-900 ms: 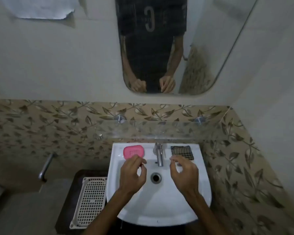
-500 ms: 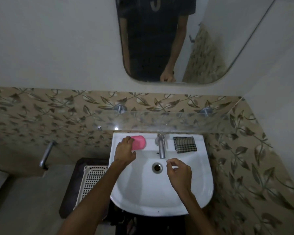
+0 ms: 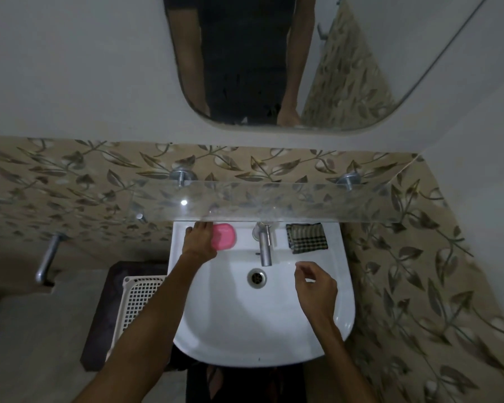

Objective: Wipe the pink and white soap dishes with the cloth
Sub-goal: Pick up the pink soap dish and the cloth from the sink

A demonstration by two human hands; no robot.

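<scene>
Left hand on the pink soap dish at the back of the basin, right hand idle over the bowl

The left hand (image 3: 200, 238) reached to the back ledge left of the tap (image 3: 264, 245), its grip laid over the left end of the pink soap dish (image 3: 224, 236); whether the fingers curled round it could not be told. The right hand (image 3: 316, 286) hovered over the bowl right of the tap, its grip narrow, thumb and fingers loosely curled and holding nothing. The checked cloth (image 3: 306, 238) lay folded on the ledge just right of the tap, untouched. The white basin (image 3: 274, 330) carried these; a glass shelf (image 3: 274, 203) hung above the tap, a white perforated basket (image 3: 140, 301) stood left of the basin
</scene>
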